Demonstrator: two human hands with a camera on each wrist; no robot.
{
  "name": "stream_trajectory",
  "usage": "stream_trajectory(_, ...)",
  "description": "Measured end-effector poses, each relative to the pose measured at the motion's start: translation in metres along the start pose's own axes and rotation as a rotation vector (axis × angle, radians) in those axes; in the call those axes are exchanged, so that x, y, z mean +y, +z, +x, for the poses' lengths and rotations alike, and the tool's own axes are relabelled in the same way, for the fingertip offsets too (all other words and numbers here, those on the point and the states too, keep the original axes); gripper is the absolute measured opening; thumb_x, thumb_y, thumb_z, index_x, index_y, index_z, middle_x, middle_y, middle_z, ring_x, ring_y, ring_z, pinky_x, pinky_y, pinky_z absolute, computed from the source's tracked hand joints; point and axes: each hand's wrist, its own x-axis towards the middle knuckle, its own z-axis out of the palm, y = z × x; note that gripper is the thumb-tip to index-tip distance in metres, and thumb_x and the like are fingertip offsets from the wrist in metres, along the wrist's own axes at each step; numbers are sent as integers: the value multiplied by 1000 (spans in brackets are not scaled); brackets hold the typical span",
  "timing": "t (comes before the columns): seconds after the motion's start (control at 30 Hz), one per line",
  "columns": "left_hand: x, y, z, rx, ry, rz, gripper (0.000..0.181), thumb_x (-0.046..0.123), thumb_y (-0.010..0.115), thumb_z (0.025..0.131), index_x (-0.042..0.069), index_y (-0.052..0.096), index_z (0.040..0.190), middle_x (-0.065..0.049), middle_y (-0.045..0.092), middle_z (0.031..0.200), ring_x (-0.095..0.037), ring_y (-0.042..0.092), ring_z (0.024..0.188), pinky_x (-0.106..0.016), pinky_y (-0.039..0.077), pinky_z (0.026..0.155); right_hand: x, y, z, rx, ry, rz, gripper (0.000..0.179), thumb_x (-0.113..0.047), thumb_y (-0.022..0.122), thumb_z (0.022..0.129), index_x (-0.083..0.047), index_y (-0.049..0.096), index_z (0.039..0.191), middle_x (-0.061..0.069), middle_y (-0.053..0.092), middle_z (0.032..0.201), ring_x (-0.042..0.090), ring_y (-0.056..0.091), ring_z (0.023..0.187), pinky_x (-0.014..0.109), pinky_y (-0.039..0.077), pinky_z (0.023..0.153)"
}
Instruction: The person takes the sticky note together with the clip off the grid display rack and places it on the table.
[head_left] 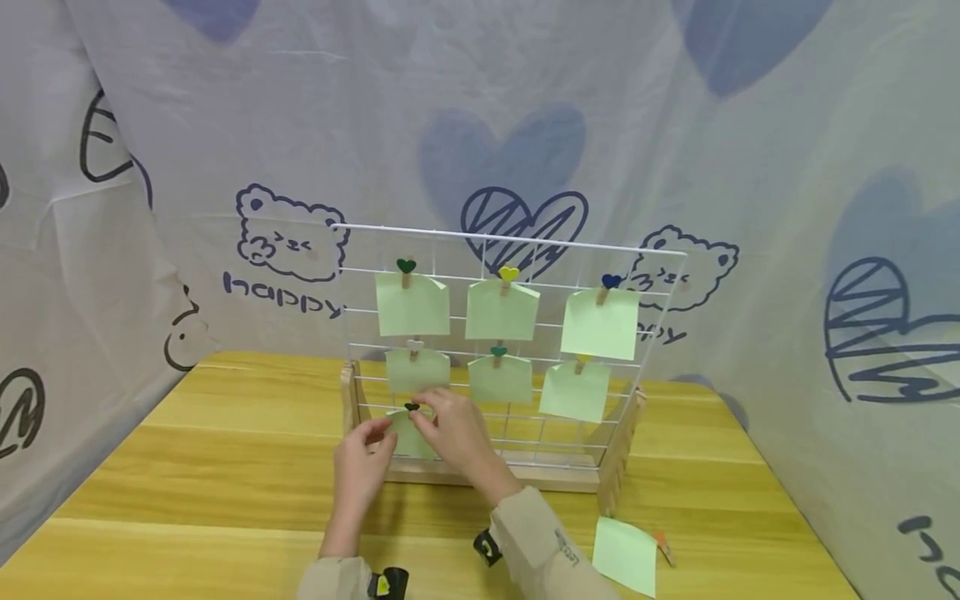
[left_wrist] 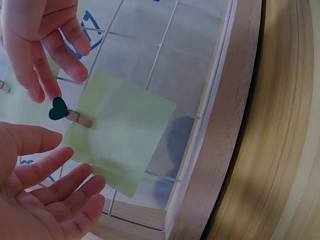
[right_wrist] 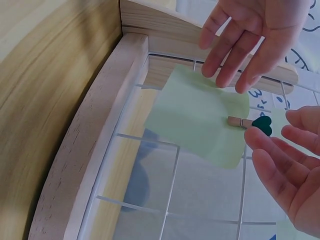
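A dark green heart clothespin (head_left: 412, 407) clips a pale green paper note (left_wrist: 120, 130) to the lower left of a white wire grid (head_left: 510, 243). My right hand (head_left: 459, 429) is at the clothespin, its thumb tip right by the heart and its fingers spread around it, not pinching. My left hand (head_left: 360, 467) is beside the note's left edge, fingers loosely extended, palm toward the paper. In the right wrist view, the left fingertips (right_wrist: 225, 80) overlap the note's edge. Nothing is gripped in either hand.
The grid stands in a wooden base (head_left: 555, 479). Two rows of clipped green notes (head_left: 502, 310) hang above, with heart clothespins in several colours. A loose green note (head_left: 624, 557) and an orange-topped clothespin (head_left: 664, 548) lie on the table (head_left: 187, 500) at the front right. A printed curtain (head_left: 360, 108) hangs behind.
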Motion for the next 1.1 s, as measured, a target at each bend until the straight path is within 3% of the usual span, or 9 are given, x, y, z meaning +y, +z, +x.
stream_trajectory(0.3,-1,3,1,22,7,30,29,5,58,83,-9,56,108,-26,55,107,-39,51,100,-46,45,80,-1,2,0,0,8,-45,14,-11,64,81,-2,67,93,8,66,93,11,60,60,9,40,50)
stream_trajectory(0.43,-4,5,1,57,44,58,24,3,59,81,-8,59,102,-25,55,108,-38,53,95,-46,45,78,-2,2,0,16,2,-63,15,-11,65,81,-3,67,93,8,66,93,10,60,58,7,38,48)
stream_trajectory(0.57,-5,5,1,69,70,63,22,2,59,80,-7,61,100,-24,55,109,-36,54,94,-45,46,76,-3,3,1,19,-12,-98,15,-10,65,80,-3,67,94,7,67,92,4,49,46,7,31,41)
stream_trajectory(0.73,-6,6,1,64,84,46,21,0,59,80,-7,61,99,-25,54,111,-37,49,104,-46,45,79,-4,5,2,10,-26,-159,20,-10,67,79,-4,67,98,5,67,93,1,34,41,9,25,38)
stream_trajectory(1.1,-5,5,1,68,99,45,17,-1,57,82,-8,62,97,-25,56,108,-38,53,97,-44,48,74,-7,7,4,-39,-22,-223,24,-10,67,78,-6,67,101,2,67,93,6,50,51,11,30,40)
